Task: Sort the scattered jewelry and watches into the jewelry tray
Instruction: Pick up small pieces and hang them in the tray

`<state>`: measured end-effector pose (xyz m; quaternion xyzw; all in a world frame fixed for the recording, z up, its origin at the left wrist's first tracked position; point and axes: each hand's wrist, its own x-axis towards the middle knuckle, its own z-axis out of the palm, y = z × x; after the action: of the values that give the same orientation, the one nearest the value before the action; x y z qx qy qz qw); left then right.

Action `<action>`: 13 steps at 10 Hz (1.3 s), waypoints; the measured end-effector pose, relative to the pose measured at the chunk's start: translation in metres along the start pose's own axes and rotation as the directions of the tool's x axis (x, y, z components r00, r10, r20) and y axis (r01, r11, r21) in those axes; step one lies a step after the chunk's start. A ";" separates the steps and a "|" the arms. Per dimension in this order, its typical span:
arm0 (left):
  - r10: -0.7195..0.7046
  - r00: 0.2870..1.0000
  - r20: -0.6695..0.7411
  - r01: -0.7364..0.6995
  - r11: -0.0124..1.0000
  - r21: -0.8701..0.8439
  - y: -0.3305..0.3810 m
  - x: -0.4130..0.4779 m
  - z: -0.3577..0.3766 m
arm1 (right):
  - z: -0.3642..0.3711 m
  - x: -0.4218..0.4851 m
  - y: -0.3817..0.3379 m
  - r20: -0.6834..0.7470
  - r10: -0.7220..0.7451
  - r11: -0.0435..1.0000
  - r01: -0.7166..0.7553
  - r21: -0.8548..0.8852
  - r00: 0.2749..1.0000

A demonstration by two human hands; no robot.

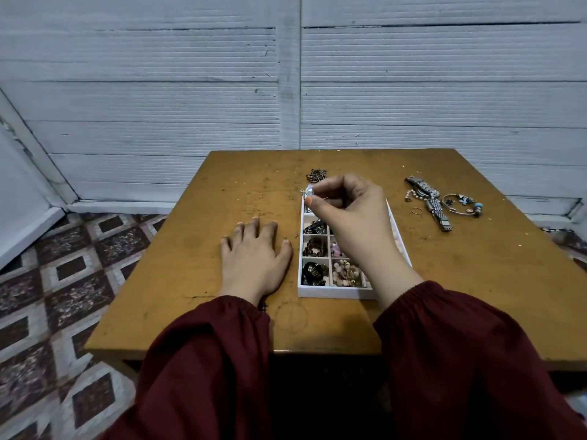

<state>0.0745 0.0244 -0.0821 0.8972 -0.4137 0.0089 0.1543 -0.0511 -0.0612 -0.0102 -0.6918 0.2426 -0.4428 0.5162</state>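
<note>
Two hands share the work. The right hand [352,214] pinches a small silvery piece [308,192] between thumb and forefinger, other fingers curled, and holds it just above the far-left corner of the jewelry tray [336,293], likely so it can drop into the compartment under the fingertips. The left hand [254,252] lies flat, fingers spread, on the table [190,281], near the tray's left wall but apart from it, probably as a brace. Compartments below the right wrist hold dark and pink beaded pieces. Just beyond the right knuckles sits a brown chain heap [316,174]. Well to the right of that hand lie a metal watch [430,201], a pearl bracelet [413,195] against it, a thin ring [416,211] and a charm bangle [463,204] — all outside the tray. The right forearm covers the tray's right-hand columns, so what they hold cannot be told.
</note>
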 end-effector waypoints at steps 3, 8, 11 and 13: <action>0.001 1.000 0.006 -0.001 1.000 -0.007 0.001 0.000 -0.001 | -0.006 -0.007 0.015 0.001 0.065 0.996 -0.064 -0.059 0.998; -0.005 1.000 0.005 0.006 1.000 -0.012 0.001 0.001 -0.002 | -0.010 -0.007 0.030 0.070 0.166 0.900 -0.122 -0.419 0.984; -0.004 1.000 -0.010 0.003 1.000 -0.006 0.000 0.000 -0.001 | -0.007 -0.004 0.027 0.143 0.210 0.713 -0.052 -0.699 0.967; -0.005 1.000 -0.010 0.005 1.000 -0.011 0.000 0.001 -0.001 | -0.009 -0.003 0.025 0.197 0.230 0.689 -0.016 -0.724 0.953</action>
<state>0.0750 0.0237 -0.0811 0.8973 -0.4108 0.0108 0.1612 -0.0571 -0.0726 -0.0339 -0.8735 0.3683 -0.1783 0.2638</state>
